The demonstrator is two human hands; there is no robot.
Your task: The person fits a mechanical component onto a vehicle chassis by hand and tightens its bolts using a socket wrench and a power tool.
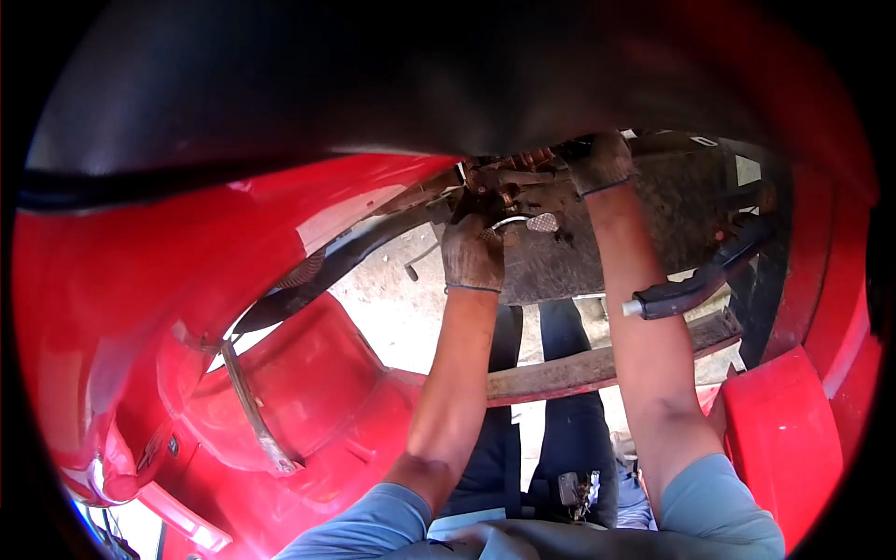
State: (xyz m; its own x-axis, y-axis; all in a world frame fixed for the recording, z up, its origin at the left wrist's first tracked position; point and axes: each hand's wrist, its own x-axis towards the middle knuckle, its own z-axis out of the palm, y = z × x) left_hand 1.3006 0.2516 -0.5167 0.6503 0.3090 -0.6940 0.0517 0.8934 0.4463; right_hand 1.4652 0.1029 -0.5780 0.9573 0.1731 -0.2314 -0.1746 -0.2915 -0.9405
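I look down through the head camera into the opening of a red vehicle body, with a dark, blurred overhang across the top of my view. Two forearms reach up from the bottom edge, in pale blue sleeves, ending in soiled work gloves with dark hems. The left hand is at a grimy metal mechanism, which sits at the upper edge of a worn brown plate, just below the overhang. Its fingertips are hidden among the parts, so I cannot tell whether it is gripping anything. The right hand is farther up and to the right, near the same mechanism and partly under the overhang; I cannot tell if it is open or closed.

Just right of the left hand is a silver pedal with a patterned tread; a smaller black pedal hangs to its left. A lever with a black grip crosses the right forearm, its pale tip pointing left. Lower down, a weathered beam spans the opening above dark-trousered legs. A red panel fills the lower left.
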